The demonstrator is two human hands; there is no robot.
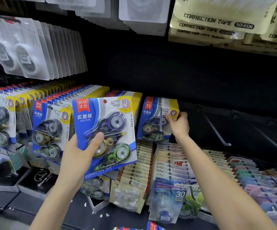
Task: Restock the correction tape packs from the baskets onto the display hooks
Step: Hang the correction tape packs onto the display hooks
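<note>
Left hand [78, 155] grips blue tape pack [104, 135] | right hand [178, 123] pinches hung packs [157, 118] (seemingly on a hook [161, 120])

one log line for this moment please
left grip: holds blue correction tape pack | right grip: pinches right edge of hung packs | bare hook: right of them

Black alarm clock box [42, 179], open white box [95, 207]
</note>
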